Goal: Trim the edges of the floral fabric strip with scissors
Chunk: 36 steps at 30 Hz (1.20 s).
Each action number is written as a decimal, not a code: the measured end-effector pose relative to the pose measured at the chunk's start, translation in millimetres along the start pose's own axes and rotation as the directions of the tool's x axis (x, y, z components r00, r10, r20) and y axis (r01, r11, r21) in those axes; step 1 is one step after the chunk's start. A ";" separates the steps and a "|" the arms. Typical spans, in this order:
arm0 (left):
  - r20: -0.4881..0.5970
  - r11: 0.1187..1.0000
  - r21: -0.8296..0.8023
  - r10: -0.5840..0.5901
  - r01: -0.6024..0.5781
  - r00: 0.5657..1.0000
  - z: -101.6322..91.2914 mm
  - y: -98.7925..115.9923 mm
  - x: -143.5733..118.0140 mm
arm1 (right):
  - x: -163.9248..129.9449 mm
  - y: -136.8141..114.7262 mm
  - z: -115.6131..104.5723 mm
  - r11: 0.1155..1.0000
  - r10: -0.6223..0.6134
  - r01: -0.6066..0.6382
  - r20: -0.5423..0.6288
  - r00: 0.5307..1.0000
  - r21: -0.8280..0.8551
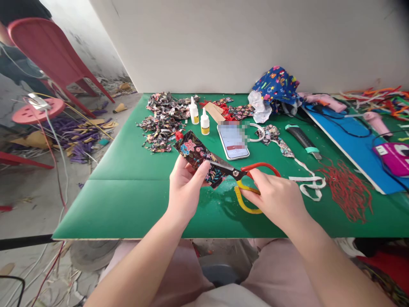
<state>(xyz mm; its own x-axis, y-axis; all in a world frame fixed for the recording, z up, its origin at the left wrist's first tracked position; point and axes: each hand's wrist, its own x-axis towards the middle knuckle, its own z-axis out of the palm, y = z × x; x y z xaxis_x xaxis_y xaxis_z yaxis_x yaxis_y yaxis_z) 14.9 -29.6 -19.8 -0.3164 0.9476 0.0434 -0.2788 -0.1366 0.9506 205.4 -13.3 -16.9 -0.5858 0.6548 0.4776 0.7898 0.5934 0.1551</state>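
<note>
Pinched between thumb and fingers, the left hand [184, 187] keeps a closed grip on a strip of dark floral fabric [198, 157], holding it up just above the green surface [134, 204]. The right hand [275, 198] has its own grip closed through the loops of the red-and-yellow scissors [246, 181], whose blades meet the strip at its near end, right beside the left thumb.

That closeness is the chief risk — the blades lie almost touching the thumb tip, so a slip of the cloth or a hurried closing could nick it. The strip is held at one end only, the far end free, so it may twist in the blades and the cut may run crooked.

Behind the hands lies a phone [234, 140] face up, near enough that a dropped offcut or the scissor points could land on it. Two small glue bottles [204, 122] stand upright beside a heap of fabric scraps [162, 121] — a sweep of the forearm could tip them. To the right, apart from the hands, lie a utility knife [303, 141] and a bundle of red cord [347, 187].
</note>
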 end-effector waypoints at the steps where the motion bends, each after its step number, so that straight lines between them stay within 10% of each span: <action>1: 0.001 1.000 0.000 -0.002 0.002 1.000 -0.1 -0.3 0.1 | -0.5 -0.1 -0.1 1.000 0.002 -0.002 -0.002 1.000 -0.005; 36: -0.021 0.999 0.042 -0.033 0.033 0.999 1.9 -2.1 2.0 | -2.3 -2.9 2.0 0.997 0.071 -0.072 0.059 0.996 0.024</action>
<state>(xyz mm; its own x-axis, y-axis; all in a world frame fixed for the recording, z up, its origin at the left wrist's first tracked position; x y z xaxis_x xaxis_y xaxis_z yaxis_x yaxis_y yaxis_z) 16.6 -26.9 -21.1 -0.3259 0.9454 0.0060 -0.2513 -0.0928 0.9634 204.1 -15.6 -20.2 -0.5380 0.7217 0.4356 0.8255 0.5556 0.0991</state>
